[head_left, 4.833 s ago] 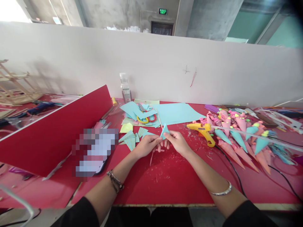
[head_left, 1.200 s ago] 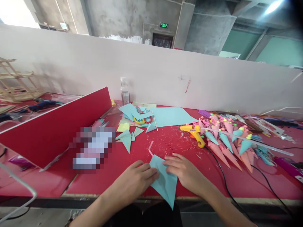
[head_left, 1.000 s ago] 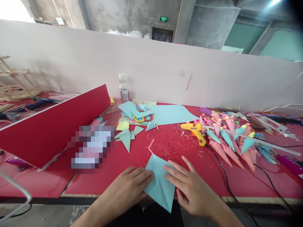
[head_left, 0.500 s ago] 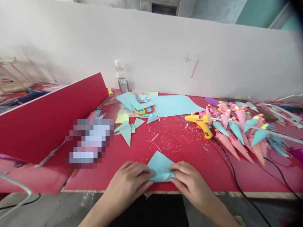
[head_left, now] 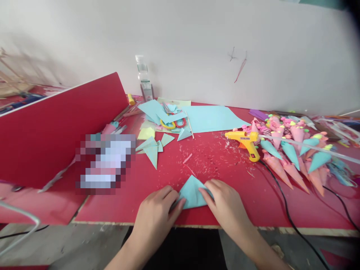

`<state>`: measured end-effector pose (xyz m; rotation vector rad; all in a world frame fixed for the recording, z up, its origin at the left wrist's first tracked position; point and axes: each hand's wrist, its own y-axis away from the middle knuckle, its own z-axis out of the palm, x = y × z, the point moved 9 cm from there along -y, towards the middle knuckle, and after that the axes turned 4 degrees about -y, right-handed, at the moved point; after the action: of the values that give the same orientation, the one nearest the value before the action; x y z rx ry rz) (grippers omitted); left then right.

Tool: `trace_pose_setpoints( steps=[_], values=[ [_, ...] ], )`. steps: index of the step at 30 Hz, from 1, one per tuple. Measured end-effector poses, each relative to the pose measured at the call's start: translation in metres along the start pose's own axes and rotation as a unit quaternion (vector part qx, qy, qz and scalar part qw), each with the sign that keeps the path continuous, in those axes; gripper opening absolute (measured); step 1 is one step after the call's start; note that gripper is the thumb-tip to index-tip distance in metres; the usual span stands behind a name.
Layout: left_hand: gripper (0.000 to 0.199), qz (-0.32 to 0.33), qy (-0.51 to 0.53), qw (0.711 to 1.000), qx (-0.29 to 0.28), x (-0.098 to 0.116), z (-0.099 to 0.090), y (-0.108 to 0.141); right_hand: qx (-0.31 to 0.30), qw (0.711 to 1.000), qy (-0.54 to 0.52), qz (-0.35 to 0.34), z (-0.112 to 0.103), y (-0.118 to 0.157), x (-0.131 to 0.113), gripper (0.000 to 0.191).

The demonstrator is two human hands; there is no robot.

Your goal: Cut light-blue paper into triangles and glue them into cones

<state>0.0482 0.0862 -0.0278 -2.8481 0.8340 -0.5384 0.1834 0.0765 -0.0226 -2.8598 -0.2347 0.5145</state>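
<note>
A folded piece of light blue paper (head_left: 192, 192) lies near the table's front edge, its point facing away from me. My left hand (head_left: 159, 206) grips its left corner between thumb and fingers. On the opposite side, my right hand (head_left: 222, 198) pinches the right corner, thumb on top. The fingers partly cover both corners. Beyond the paper lie a thin pink strip (head_left: 188, 158) and small scraps. Cut blue paper triangles (head_left: 151, 150) lie farther off to the left.
A yellow glue gun (head_left: 246, 142) with a black cord (head_left: 277, 187) lies right, beside pink and blue paper cones (head_left: 302, 165). Scissors (head_left: 168, 124) rest among blue sheets (head_left: 213, 118). A red panel (head_left: 64, 131) stands left, near a pixelated patch. A clear bottle (head_left: 144, 80) stands by the white wall.
The near edge of the blue paper is now folded up, and its flaps no longer show. My right hand has moved slightly up, its thumb now on top. The camera view has tilted down.
</note>
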Motion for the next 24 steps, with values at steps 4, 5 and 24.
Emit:
trace_pose_setpoints(
  steps=[4,5,24],
  values=[
    [0.029,-0.011,-0.035,0.999,0.01,0.002,-0.002,-0.002,0.017,1.0,0.019,0.012,-0.001,-0.004,-0.001,0.019],
    [0.029,-0.013,-0.045,0.999,0.013,0.002,-0.002,-0.003,0.021,0.999,0.023,0.012,-0.002,-0.004,-0.002,0.018],
    [0.018,-0.073,-0.07,0.986,-0.134,0.001,0.009,-0.009,-0.001,0.99,0.138,0.01,-0.002,-0.011,-0.008,0.02]
  ],
)
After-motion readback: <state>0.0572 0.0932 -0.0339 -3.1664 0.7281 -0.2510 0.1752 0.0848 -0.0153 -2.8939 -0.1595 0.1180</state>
